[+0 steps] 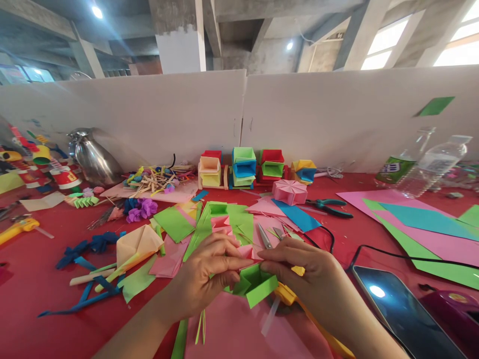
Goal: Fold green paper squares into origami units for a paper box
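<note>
I take the green paper fold (255, 285) as my marker and place everything else from it. The red table (41, 284) spreads under it on every side, and the white partition (149, 114) stands far behind it. To its right lie loose coloured sheets (430, 234), which I count as one pink, two green and one blue. One more pink sheet (232, 331) lies directly beneath the fold. One dark phone (404, 309) rests to its lower right, and one steel jug (93, 157) stands far back to its left.

My two hands meet at the fold. The left hand (202, 279) comes in from its left with thumb and forefinger pressed together. The right hand (310, 279) comes in from its right, pinching in the same way. Both pinches close on the fold's upper edge, where a pink scrap shows, so the fold hangs just below the fingertips and towards me. Its long axis runs roughly left to right, with the right end tipped up a little. Neither hand is nearer, since both touch it.

Two clear bottles (430, 167) lie far to the fold's upper right. Four small stacks of paper boxes (243, 167) line up behind it, with one pink round box (290, 191) just in front of them. One pair of pliers (329, 205) lies to the rear right. One pair of scissors (265, 237) lies just behind the fold. One yellow tool (286, 295) pokes out beside it under my right hand.
</note>
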The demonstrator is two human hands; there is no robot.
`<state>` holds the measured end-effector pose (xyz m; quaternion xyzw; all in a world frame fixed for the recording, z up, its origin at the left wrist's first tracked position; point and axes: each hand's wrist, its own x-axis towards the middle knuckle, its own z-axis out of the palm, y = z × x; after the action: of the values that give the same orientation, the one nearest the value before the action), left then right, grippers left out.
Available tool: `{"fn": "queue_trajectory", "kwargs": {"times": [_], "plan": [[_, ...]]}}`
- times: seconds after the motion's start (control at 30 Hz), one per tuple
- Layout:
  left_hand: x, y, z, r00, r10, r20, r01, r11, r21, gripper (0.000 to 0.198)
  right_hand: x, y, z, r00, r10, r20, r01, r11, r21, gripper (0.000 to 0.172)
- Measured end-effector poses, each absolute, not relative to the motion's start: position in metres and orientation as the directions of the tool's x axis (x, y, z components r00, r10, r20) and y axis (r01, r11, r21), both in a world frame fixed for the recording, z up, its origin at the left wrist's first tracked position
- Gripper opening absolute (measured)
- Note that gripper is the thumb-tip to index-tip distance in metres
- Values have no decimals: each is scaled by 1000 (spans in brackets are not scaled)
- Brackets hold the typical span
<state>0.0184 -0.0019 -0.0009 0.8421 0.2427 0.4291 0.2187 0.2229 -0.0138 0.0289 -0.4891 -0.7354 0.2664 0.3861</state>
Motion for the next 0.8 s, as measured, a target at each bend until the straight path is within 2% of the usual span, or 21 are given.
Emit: {"fn": "queue_trajectory", "kwargs": {"times": [0.27, 0.43, 0.67, 0.8], "plan": [[17, -4, -3, 520, 635, 571, 322, -765, 558, 25, 224, -14, 34, -303, 905, 298, 580, 423, -696, 14], [18, -5, -1, 441, 655, 614, 475, -750, 460, 15, 223, -14, 29, -373, 869, 325, 607, 494, -623, 17], [19, -5, 0, 396, 589, 704, 574, -758, 310, 4, 218, -13, 24, -380, 844, 379, 633, 536, -559, 19], [21, -6, 2, 412, 559, 720, 588, -766, 259, 10, 217, -12, 23, -383, 842, 380, 641, 538, -547, 20]]}}
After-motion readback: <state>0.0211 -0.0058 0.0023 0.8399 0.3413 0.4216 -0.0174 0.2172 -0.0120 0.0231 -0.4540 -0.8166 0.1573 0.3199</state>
